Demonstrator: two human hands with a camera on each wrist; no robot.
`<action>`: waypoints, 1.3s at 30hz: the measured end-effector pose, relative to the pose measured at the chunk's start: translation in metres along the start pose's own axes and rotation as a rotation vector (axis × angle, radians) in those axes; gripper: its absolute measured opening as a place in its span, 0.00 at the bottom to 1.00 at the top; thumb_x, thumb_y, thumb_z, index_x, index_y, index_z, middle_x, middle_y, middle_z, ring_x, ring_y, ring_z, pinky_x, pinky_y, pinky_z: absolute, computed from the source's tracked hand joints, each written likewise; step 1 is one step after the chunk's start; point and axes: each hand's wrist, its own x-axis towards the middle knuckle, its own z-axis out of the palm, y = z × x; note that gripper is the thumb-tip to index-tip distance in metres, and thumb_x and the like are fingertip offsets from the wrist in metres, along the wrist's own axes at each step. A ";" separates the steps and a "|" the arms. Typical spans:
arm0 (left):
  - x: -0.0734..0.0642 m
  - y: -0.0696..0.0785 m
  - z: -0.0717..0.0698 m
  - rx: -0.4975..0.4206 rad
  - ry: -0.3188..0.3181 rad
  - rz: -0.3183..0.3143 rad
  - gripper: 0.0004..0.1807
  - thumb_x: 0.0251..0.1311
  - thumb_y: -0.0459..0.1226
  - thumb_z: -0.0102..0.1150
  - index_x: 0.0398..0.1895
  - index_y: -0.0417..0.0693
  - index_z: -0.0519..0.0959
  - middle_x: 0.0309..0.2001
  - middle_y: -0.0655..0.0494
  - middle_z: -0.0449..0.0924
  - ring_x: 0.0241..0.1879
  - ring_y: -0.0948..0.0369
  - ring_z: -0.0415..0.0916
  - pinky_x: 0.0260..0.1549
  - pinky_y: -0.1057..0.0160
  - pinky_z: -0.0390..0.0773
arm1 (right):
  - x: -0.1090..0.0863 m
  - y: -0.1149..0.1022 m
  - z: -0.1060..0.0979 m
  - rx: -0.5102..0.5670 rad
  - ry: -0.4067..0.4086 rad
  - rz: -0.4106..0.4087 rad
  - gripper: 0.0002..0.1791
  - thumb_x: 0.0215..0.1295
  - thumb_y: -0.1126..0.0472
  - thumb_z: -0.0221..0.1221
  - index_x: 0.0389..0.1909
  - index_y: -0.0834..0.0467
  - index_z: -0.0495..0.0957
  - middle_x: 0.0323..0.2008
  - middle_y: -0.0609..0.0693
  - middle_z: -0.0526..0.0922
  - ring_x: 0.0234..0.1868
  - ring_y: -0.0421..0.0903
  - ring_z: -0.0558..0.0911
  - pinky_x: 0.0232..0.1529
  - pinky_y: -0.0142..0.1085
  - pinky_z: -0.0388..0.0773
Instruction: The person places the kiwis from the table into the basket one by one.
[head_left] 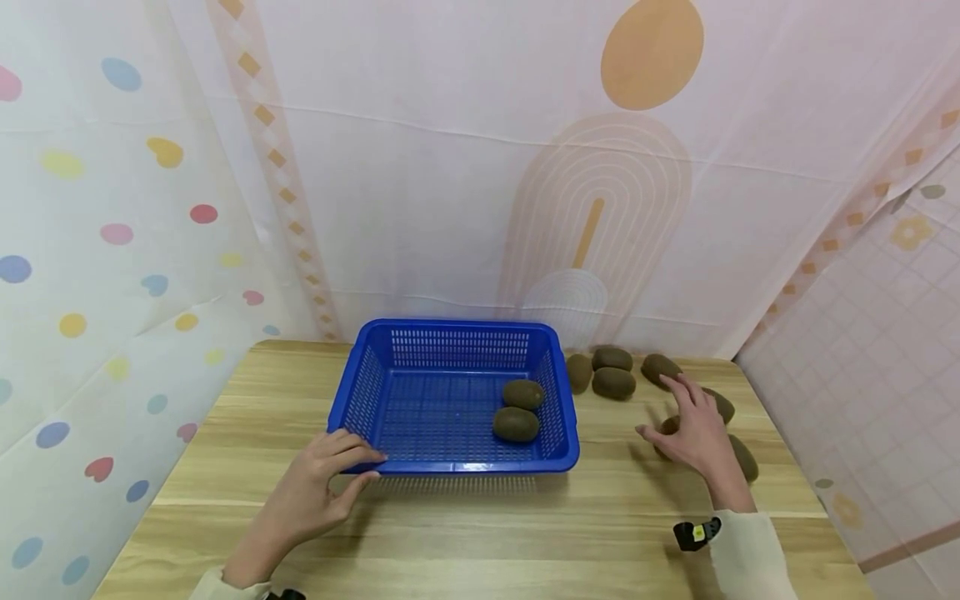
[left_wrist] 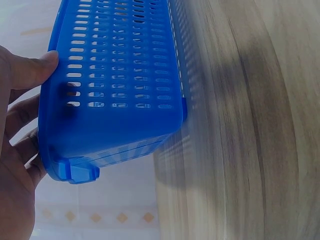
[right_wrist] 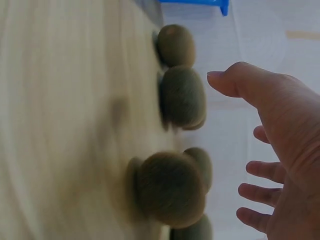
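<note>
A blue plastic basket [head_left: 480, 467] with slotted walls stands on the table. My left hand [head_left: 307, 492] pinches its near left rim, thumb outside and fingers inside, as the left wrist view shows. Two brown kiwis [head_left: 516, 425] lie at the basket's right side. To the right, my right hand [head_left: 697, 429] hovers over loose kiwis with thumb and fingers spread, holding nothing. A kiwi [right_wrist: 171, 190] lies beneath that hand, partly hidden by it in the head view. Other kiwis [head_left: 742, 458] lie just beyond it and beside the wrist.
Several more kiwis [head_left: 613, 383] sit between the basket and my right hand, near the back edge. The wood-grain table [head_left: 480, 542] meets a patterned cloth backdrop [head_left: 420, 208] behind. Cloth also hangs at both sides.
</note>
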 end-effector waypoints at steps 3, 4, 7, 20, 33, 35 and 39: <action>0.000 0.000 0.000 -0.001 0.000 0.000 0.15 0.48 0.31 0.76 0.39 0.55 0.88 0.38 0.67 0.85 0.41 0.67 0.76 0.44 0.72 0.69 | -0.005 0.007 0.004 0.000 -0.023 0.012 0.48 0.60 0.49 0.71 0.76 0.63 0.60 0.75 0.74 0.56 0.69 0.79 0.59 0.61 0.75 0.64; 0.000 0.000 0.000 -0.001 -0.003 -0.004 0.15 0.49 0.31 0.76 0.39 0.55 0.88 0.38 0.68 0.85 0.41 0.67 0.76 0.44 0.71 0.70 | -0.006 0.009 0.005 0.001 -0.030 0.017 0.49 0.60 0.50 0.72 0.76 0.63 0.59 0.74 0.75 0.56 0.69 0.79 0.60 0.60 0.75 0.65; 0.001 0.001 -0.001 0.004 -0.011 -0.016 0.14 0.50 0.31 0.76 0.40 0.55 0.88 0.39 0.68 0.85 0.41 0.67 0.76 0.45 0.71 0.70 | -0.010 0.014 0.009 0.006 -0.054 0.037 0.48 0.60 0.52 0.71 0.76 0.63 0.59 0.73 0.76 0.56 0.68 0.80 0.59 0.60 0.75 0.66; 0.001 0.001 -0.002 0.019 -0.012 -0.018 0.14 0.50 0.32 0.76 0.40 0.56 0.88 0.39 0.68 0.85 0.41 0.67 0.76 0.44 0.72 0.69 | -0.016 0.027 0.017 0.029 -0.084 0.088 0.38 0.61 0.54 0.70 0.67 0.69 0.68 0.65 0.78 0.66 0.63 0.79 0.68 0.57 0.70 0.71; 0.002 0.003 -0.002 0.018 0.000 -0.006 0.14 0.49 0.31 0.76 0.39 0.55 0.88 0.38 0.67 0.85 0.40 0.67 0.77 0.44 0.71 0.69 | -0.017 0.022 0.012 0.048 -0.063 0.092 0.37 0.60 0.53 0.71 0.66 0.68 0.71 0.64 0.77 0.68 0.61 0.77 0.72 0.56 0.68 0.73; 0.002 0.004 -0.002 0.019 -0.004 -0.009 0.14 0.50 0.31 0.76 0.39 0.55 0.88 0.38 0.67 0.85 0.40 0.67 0.77 0.44 0.71 0.69 | -0.016 0.021 0.012 0.052 -0.045 0.085 0.37 0.60 0.54 0.71 0.66 0.68 0.71 0.63 0.76 0.70 0.60 0.76 0.73 0.56 0.68 0.74; 0.002 0.004 -0.004 0.026 -0.006 -0.013 0.14 0.50 0.31 0.76 0.39 0.55 0.88 0.38 0.67 0.85 0.40 0.66 0.77 0.44 0.71 0.69 | -0.013 0.016 0.009 0.060 -0.002 0.060 0.36 0.60 0.55 0.71 0.66 0.67 0.72 0.61 0.73 0.72 0.59 0.74 0.75 0.55 0.67 0.75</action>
